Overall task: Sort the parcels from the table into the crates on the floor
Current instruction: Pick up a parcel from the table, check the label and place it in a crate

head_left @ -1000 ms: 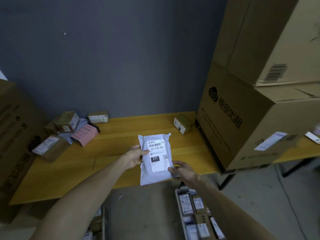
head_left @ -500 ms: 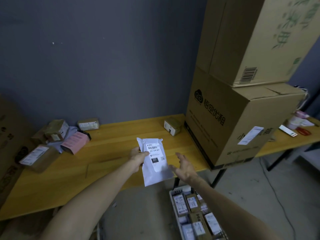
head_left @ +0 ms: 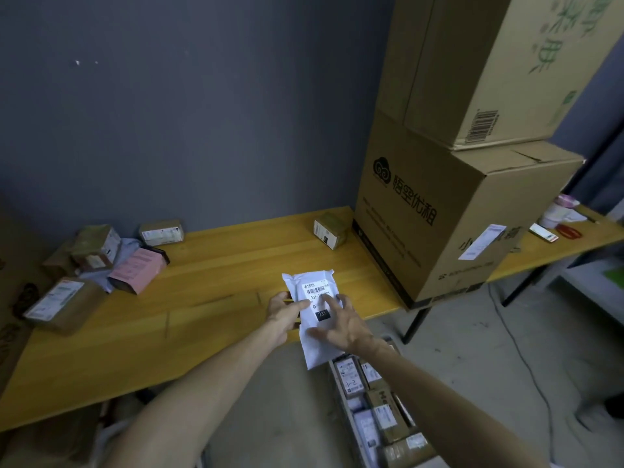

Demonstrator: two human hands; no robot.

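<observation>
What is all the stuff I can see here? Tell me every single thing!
white parcel: one, white with a label reading 231, held above the table's near edge
table: one, yellow wood, along the grey wall
pink parcel: one, pink, left part of the table
brown parcels: several, brown with white labels, heaped at the table's left end
small box: one, brown, beside the big cartons
big cartons: two, brown, stacked on the table's right part
crate: one, pale, on the floor, full of labelled parcels
small items: a few, white, pink, red, far right of the table; too small to name
left hand: one, grips the white parcel's left edge
right hand: one, fingers spread on the parcel's front
</observation>
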